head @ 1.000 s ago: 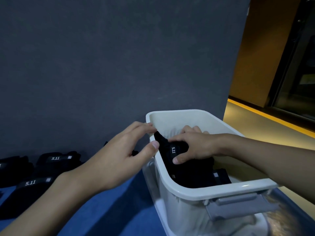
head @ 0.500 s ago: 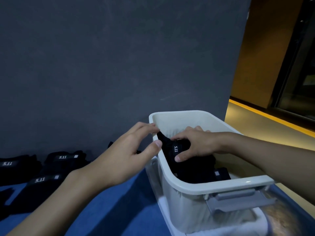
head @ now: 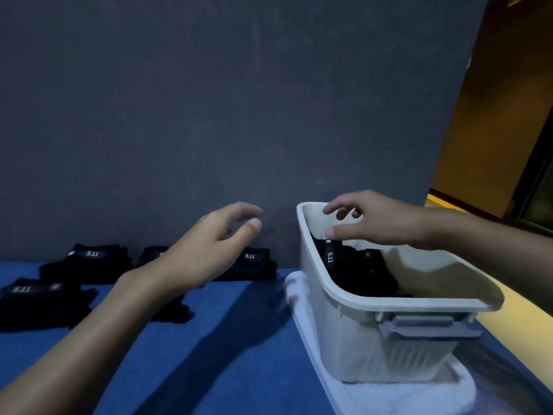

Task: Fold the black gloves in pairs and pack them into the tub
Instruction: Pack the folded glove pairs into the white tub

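right hand (head: 378,220) loose and empty above white tub (head: 356,336) of black gloves (head: 359,272), left hand (head: 203,253) likewise beside it

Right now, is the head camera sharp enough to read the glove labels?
Head view: dim light; the 5.11 label on the gloves in the tub reads clearly, that on the far-left pair is smeared; the left hand shadows the blue cloth.

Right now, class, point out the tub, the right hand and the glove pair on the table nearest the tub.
tub (head: 389,304): head view, near rim.
right hand (head: 386,223): head view, back of hand.
glove pair (head: 254,269): head view, fabric below label.
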### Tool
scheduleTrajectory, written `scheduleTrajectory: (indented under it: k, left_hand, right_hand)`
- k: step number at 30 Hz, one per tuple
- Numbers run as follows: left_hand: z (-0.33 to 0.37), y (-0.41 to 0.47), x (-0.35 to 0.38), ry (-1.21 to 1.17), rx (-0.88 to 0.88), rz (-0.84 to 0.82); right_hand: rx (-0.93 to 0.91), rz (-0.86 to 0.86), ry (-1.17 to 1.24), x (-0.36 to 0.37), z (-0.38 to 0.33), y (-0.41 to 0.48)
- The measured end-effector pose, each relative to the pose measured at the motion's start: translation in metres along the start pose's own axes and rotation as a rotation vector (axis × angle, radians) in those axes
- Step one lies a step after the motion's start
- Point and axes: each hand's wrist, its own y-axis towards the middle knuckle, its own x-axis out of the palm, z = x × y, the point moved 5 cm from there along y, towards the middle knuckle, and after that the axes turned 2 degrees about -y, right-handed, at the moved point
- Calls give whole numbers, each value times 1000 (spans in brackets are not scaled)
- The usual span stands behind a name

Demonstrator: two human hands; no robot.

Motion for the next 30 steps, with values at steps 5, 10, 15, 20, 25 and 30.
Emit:
scheduleTrajectory:
  k: [5, 10, 15, 20, 25, 30]
  left_hand:
    - [-24, -26, -45, 76, -106, 60]
    - [-61, -64, -77, 122, -223, 144]
    - [-95, -92, -95, 335, -289, 137]
    - [-118, -110, -95, 456, -326, 58]
    - [-133, -119, -91, 460, -319, -21]
    - [-152, -124, -88, 437, -349, -70]
  right_hand:
    - [-182, 40, 127, 2, -76, -4]
    - [-314, -49, 173, 41, -150, 3]
    - [-311, -145, 276, 113, -188, 24]
    - [-133, -153, 310, 198, -174, 51]
    - [64, -217, 484, 241, -150, 53]
    - [102, -203, 513, 259, -151, 56]
